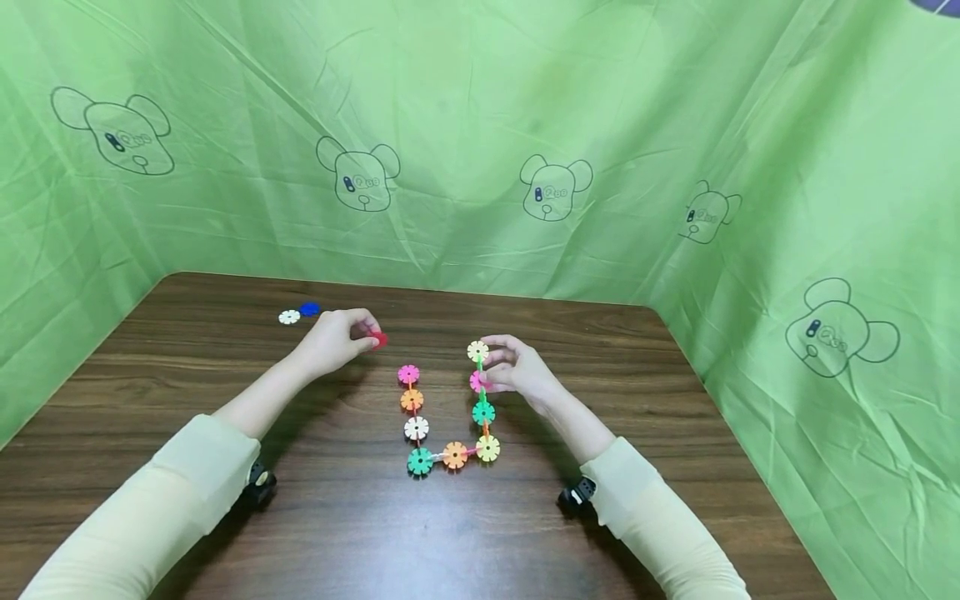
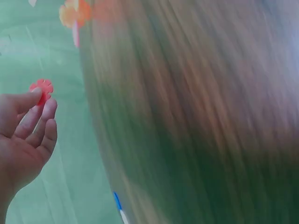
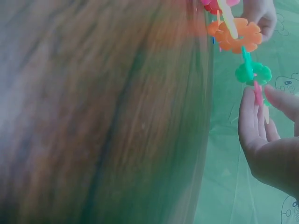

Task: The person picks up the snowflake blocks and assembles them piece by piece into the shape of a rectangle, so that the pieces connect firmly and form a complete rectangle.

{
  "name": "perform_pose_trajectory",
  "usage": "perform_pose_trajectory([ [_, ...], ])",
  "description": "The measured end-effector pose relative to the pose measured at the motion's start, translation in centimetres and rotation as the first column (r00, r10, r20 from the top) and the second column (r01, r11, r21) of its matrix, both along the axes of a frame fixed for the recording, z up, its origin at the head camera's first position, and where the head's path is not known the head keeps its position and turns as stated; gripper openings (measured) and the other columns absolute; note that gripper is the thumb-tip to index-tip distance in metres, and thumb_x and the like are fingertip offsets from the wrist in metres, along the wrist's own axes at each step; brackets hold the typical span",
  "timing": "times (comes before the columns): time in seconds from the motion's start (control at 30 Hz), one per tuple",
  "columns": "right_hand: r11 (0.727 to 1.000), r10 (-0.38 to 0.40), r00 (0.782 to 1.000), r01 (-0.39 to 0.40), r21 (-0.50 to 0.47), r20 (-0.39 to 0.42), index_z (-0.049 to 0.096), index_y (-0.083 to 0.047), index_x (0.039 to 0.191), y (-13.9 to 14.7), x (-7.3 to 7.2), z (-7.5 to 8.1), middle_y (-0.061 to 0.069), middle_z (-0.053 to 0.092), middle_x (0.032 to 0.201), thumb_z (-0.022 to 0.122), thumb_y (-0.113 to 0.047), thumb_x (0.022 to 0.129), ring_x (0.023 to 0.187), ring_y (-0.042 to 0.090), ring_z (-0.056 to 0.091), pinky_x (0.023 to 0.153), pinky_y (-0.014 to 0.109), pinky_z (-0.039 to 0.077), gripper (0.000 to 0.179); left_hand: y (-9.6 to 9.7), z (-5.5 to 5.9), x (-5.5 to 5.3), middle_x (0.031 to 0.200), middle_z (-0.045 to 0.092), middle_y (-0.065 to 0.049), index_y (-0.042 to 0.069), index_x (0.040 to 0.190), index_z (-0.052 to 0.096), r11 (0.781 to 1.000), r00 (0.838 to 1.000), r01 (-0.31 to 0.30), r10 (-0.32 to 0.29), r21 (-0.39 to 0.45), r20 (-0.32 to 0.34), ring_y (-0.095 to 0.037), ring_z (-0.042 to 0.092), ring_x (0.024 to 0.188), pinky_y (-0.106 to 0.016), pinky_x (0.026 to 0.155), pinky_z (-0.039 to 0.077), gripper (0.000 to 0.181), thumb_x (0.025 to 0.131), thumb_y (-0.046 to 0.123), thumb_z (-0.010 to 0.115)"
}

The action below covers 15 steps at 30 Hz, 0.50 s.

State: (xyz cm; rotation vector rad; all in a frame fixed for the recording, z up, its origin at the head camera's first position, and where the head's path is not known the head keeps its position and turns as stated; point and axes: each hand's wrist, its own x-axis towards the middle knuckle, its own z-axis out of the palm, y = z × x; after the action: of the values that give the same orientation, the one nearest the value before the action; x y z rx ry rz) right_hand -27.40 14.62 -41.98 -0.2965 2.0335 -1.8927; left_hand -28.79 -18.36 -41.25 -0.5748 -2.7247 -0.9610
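Observation:
Between thumb and fingertips, my left hand (image 1: 330, 340) pinches a red notched plastic disc (image 1: 379, 339), whose flower-like edge shows in the left wrist view (image 2: 44, 87). A U-shaped chain of linked, notched discs lies to its right, with a pink disc (image 1: 408, 374) topping its left arm and an orange disc (image 1: 454, 455) in its bottom row. My right hand (image 1: 522, 372) grips the chain's right arm at another pink disc (image 3: 258, 93). Just past those fingers is the pale yellow end disc (image 1: 477, 351); a green disc (image 1: 483, 413) sits nearer me.
A white disc (image 1: 289, 317) and a blue disc (image 1: 310, 308) lie at the back left of the brown wooden table (image 1: 562, 333), beyond my left wrist. Green cloth (image 1: 465, 242) with printed bear heads hangs around the table's back and sides.

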Motion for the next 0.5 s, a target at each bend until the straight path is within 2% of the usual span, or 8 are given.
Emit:
perform_pose_trajectory([
  [0.23,1.000,-0.016,0.999,0.016,-0.021,0.037,0.042,-0.004,0.133,-0.7,-0.1,0.0,0.016,0.053,0.103,0.064,0.014,0.078,0.075,0.018,0.064,0.076,0.037,0.057,0.062,2.7,0.7,1.1,0.081,0.069,-0.002,0.012,0.087,0.065,0.996,0.999,-0.003,0.007,0.091,-0.048,-0.015,0.064,0.072,-0.033,0.066,0.049,0.007,0.084,0.015,0.071],
  [0.5,1.000,0.012,0.999,-0.013,0.019,0.046,0.038,-0.008,0.137,-1.3,-0.3,0.1,0.014,0.051,0.104,0.059,0.014,0.078,0.074,0.018,0.061,0.072,0.032,0.056,0.067,5.4,0.4,1.4,0.080,0.069,-0.001,0.011,0.086,0.065,0.987,0.997,0.033,-0.022,0.160,-0.069,-0.012,0.063,0.071,-0.030,0.065,0.052,0.007,0.083,0.010,0.072],
])
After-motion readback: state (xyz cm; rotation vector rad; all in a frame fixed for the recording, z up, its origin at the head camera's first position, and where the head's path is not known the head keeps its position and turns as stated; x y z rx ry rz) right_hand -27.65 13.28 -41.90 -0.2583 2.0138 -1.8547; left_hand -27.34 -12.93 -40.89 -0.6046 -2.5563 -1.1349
